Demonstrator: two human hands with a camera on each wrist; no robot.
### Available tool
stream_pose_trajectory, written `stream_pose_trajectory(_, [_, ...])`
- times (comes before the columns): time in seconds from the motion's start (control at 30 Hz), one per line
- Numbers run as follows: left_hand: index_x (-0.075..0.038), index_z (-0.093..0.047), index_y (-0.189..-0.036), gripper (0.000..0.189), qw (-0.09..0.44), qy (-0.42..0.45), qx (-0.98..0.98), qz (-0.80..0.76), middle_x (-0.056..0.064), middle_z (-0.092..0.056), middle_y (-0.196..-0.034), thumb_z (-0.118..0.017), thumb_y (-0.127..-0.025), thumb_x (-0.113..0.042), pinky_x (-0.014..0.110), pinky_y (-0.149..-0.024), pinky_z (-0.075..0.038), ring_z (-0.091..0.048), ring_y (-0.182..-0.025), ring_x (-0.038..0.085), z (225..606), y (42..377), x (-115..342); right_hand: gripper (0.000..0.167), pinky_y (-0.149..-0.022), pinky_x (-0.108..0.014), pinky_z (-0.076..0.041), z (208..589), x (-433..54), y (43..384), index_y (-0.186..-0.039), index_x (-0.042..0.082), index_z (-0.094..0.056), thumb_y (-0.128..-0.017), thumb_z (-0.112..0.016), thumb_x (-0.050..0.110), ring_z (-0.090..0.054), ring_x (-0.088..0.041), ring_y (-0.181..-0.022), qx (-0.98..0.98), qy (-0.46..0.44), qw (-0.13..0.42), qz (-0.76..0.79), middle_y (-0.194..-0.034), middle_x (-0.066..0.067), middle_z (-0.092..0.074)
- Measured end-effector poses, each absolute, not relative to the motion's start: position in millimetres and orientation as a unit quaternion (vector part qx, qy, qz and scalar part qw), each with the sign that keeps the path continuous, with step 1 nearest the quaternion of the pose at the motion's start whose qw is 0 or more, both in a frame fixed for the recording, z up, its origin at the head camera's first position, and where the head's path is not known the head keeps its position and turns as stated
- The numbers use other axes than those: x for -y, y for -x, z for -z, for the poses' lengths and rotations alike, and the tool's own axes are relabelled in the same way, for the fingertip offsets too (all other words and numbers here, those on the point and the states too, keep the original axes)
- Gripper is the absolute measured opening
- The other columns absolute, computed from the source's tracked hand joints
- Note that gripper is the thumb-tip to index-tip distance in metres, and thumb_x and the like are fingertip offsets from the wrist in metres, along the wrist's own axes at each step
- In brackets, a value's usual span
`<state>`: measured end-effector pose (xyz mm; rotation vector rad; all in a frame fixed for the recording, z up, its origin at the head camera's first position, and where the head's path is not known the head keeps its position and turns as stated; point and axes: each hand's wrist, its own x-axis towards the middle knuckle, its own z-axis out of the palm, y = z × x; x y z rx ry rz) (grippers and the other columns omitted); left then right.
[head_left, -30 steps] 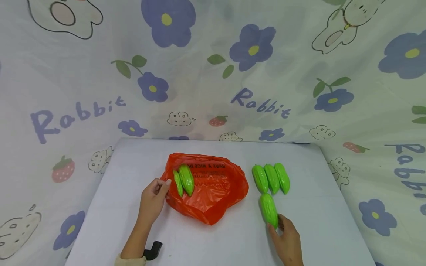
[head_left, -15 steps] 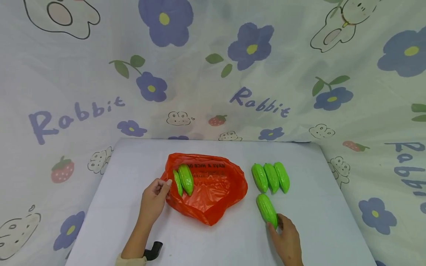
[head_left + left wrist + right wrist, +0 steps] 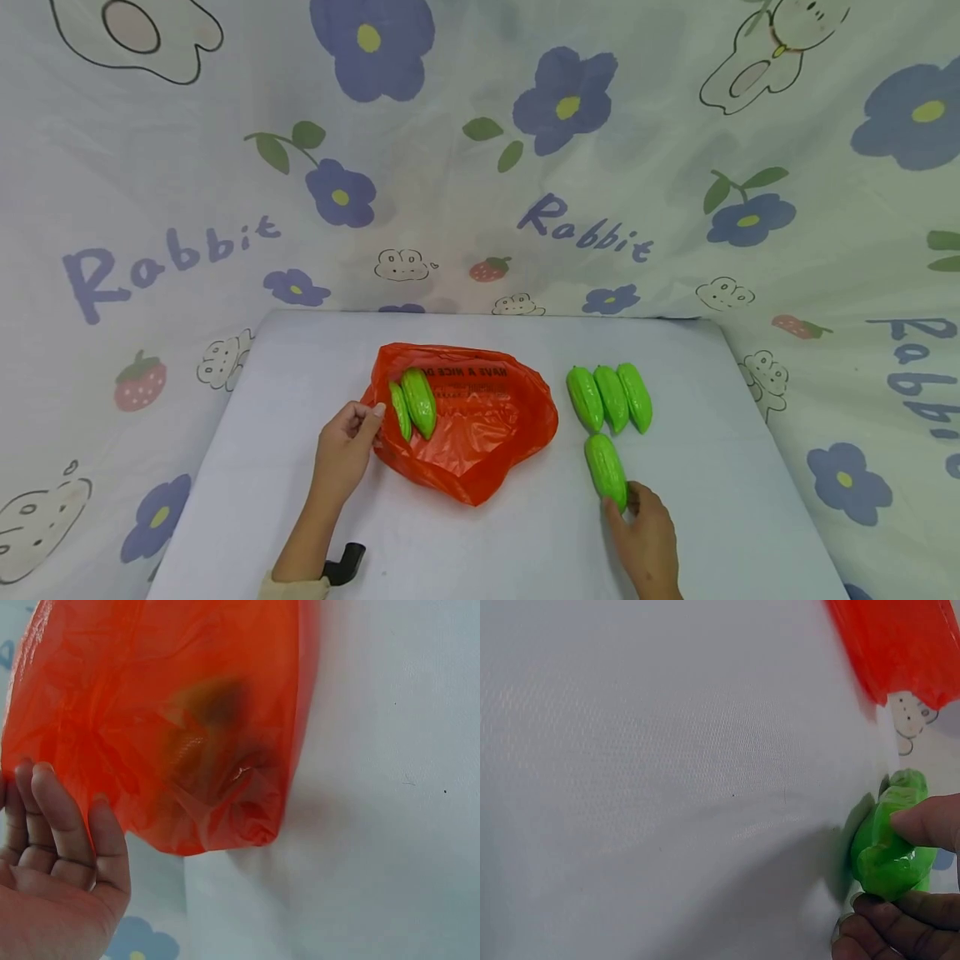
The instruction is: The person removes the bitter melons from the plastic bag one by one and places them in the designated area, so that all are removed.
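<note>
The left hand (image 3: pixel 347 446) pinches the left edge of a red plastic bag (image 3: pixel 480 467) between the thumb and the fingers. The bag lies on the white desk (image 3: pixel 465 550) with its mouth wide, and dark printed letters, seen in reverse, show on its inner wall. Inside, at the left side, there are two green ridged gourds (image 3: pixel 419 404), one next to the other; the left one is partly hidden.

To the right of the bag, the right hand (image 3: pixel 647 537) grips the near end of another green gourd (image 3: pixel 604 468), with the thumb on one side and the fingers on the other. The far end of this gourd is at a row of three similar gourds (image 3: pixel 611 398), just below the leftmost one; whether they touch, I cannot tell.

Beside the left forearm there is a small black object (image 3: pixel 347 565). Behind the desk hangs a pale cloth (image 3: pixel 450 167) with blue flowers, strawberries and the word "Rabbit".
</note>
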<state>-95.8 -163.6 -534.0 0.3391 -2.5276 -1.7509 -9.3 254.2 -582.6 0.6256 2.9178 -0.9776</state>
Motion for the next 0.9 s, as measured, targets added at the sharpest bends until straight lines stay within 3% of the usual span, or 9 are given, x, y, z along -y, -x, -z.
stream_pose_trajectory(0.37, [-0.005,-0.061,-0.101,0.040,0.022,-0.113,0.817,0.565,0.013,-0.062,-0.083,-0.060,-0.106,-0.044,0.026,-0.063,-0.053,-0.060,-0.083,0.042,533.2,96.0,162.8,0.054,-0.086,-0.056,-0.055,585.4,-254.7,9.7,-0.130,-0.014,-0.058,-0.095,-0.075,0.024,-0.066,-0.037,-0.101,-0.930,-0.204,0.009,0.307,-0.111,-0.024,-0.068])
stream_pose_trajectory(0.6, [-0.005,-0.061,-0.101,0.040,0.021,-0.115,0.817,0.565,0.013,-0.062,-0.083,-0.061,-0.106,-0.045,0.032,-0.066,-0.056,-0.062,-0.084,0.041,534.2,95.7,162.9,0.054,-0.085,-0.057,-0.054,582.1,-251.8,10.8,-0.128,-0.014,-0.059,-0.095,-0.075,0.025,-0.066,-0.039,-0.101,-0.932,-0.205,0.003,0.298,-0.109,-0.025,-0.068])
stream_pose_trajectory(0.9, [-0.005,-0.061,-0.101,0.040,0.021,-0.115,0.816,0.566,0.013,-0.062,-0.082,-0.061,-0.106,-0.045,0.025,-0.062,-0.052,-0.060,-0.082,0.043,533.3,95.8,164.7,0.056,-0.087,-0.058,-0.053,580.2,-250.5,12.4,-0.127,-0.013,-0.059,-0.095,-0.075,0.029,-0.065,-0.042,-0.104,-0.934,-0.208,0.013,0.291,-0.111,-0.027,-0.068])
